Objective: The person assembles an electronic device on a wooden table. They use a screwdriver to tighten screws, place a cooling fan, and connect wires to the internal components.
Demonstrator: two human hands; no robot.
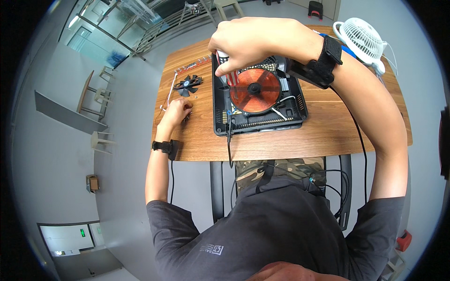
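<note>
A black open appliance housing lies on the wooden table in front of me, with a round copper coil inside, like that of an induction cooker. My right hand reaches over its far left part, fingers wrapped round a tool with a red-and-white striped handle; its tip is hidden. Left of the housing, my left hand rests low at the tabletop with fingers curled together. Whatever it pinches is too small to make out. Just beyond it lies a black fan with several blades.
A red strip with small parts and a thin white cable lie at the table's far left. On the far right stands a white desk fan. A black cable hangs from the housing over the table's near edge.
</note>
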